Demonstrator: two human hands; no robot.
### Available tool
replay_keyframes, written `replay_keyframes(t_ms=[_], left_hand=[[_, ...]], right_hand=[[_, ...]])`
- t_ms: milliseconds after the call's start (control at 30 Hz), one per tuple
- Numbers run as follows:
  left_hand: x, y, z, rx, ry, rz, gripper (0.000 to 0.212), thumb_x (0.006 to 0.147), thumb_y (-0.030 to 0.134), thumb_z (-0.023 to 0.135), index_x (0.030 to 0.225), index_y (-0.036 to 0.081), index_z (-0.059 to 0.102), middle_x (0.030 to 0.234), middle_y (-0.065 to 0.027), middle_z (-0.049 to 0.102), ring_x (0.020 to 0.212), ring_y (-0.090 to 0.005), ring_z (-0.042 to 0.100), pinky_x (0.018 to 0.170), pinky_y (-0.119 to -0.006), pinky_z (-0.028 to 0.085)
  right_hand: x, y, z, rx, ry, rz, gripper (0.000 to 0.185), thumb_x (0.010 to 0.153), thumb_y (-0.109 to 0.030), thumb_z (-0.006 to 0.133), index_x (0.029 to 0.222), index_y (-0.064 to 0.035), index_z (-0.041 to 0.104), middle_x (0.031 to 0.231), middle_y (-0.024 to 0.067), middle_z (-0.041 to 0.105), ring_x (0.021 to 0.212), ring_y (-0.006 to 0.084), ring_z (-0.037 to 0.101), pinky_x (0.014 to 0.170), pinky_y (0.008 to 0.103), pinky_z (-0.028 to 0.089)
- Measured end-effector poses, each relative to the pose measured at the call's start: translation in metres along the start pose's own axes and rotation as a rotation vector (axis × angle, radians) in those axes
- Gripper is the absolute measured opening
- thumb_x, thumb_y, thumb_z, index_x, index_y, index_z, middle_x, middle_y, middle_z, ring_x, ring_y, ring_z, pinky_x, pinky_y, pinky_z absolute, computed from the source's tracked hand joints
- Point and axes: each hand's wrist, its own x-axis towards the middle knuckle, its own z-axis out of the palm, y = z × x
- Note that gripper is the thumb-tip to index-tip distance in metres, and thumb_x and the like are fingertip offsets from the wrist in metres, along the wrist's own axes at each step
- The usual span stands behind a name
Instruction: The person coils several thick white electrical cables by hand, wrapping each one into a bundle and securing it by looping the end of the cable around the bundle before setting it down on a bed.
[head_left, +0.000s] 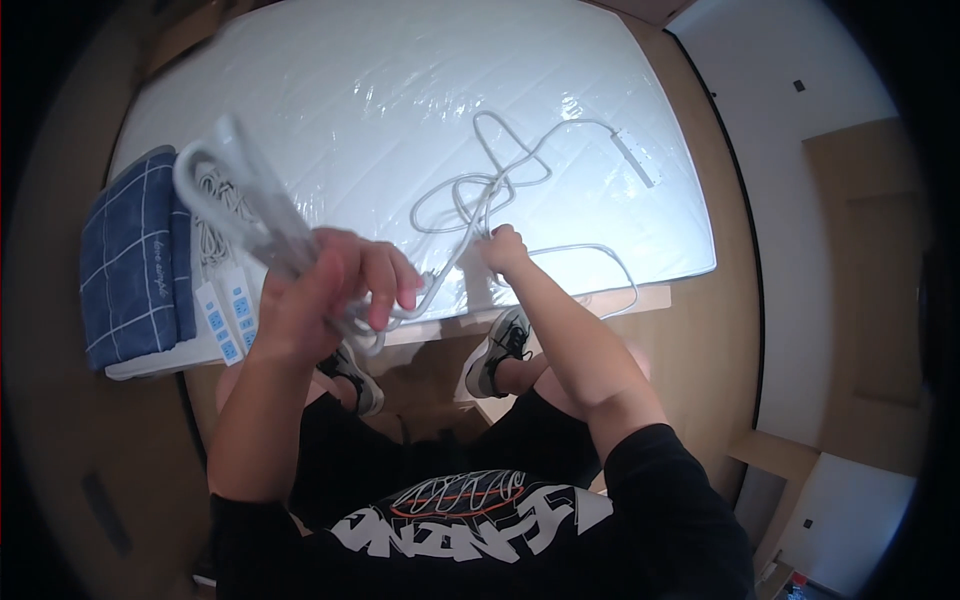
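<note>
My left hand is raised above the mattress edge, closed around looped bundles of a white power cord, blurred near the camera. A plug hangs by its fingers. From there the cord runs to my right hand, which grips it low over the mattress. Beyond that hand the rest of the cord lies in loose, crossing loops and leads to a white power strip at the right of the mattress.
The plastic-covered mattress lies before me. At its left are a folded blue checked blanket, coiled white cords and white power strips with blue sockets. My knees and shoes are below its near edge; a wall stands at the right.
</note>
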Motion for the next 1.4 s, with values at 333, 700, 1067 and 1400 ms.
replay_keyframes(t_ms=[333,700,1067,1400], left_hand=[[-0.005,0.053,-0.058,-0.48,0.142,-0.021,0.049,0.105,0.042,0.019,0.07,0.014,0.038,0.055,0.001,0.039,0.036,-0.0081,0.03,0.036,-0.025,0.038],[0.013,0.057,-0.102,-0.504,0.501,0.239,0.046,0.104,0.042,0.033,0.067,0.015,0.039,0.056,0.0033,0.036,0.04,-0.0071,0.03,0.042,-0.024,0.031],[0.003,0.078,-0.126,-0.571,0.89,0.393,0.042,0.098,0.041,0.05,0.067,0.015,0.038,0.06,0.0017,0.033,0.047,-0.0091,0.028,0.05,-0.026,0.029],[0.015,0.054,-0.106,-0.697,0.907,0.254,0.042,0.094,0.044,0.056,0.067,0.016,0.04,0.06,0.0013,0.036,0.048,-0.0115,0.032,0.052,-0.029,0.032]], right_hand=[[0.039,0.0,-0.068,0.04,-0.536,-0.1,0.031,0.094,-0.033,0.052,0.099,-0.0039,0.061,0.075,0.0075,0.068,0.063,0.016,0.063,0.054,0.0325,0.047],[-0.028,-0.161,-0.521,-0.817,0.553,-0.22,0.032,0.082,-0.036,0.066,0.092,-0.007,0.073,0.089,0.0119,0.071,0.081,0.0252,0.065,0.072,0.0388,0.05],[-0.192,-0.247,-0.599,-0.703,0.818,-0.491,0.037,0.078,-0.044,0.076,0.083,-0.0072,0.072,0.068,-0.0017,0.059,0.063,0.009,0.051,0.058,0.0272,0.041],[-0.22,-0.335,-0.515,-0.441,1.222,-0.807,0.039,0.079,-0.038,0.073,0.075,0.0009,0.07,0.059,0.0133,0.06,0.056,0.0222,0.057,0.056,0.0376,0.046]])
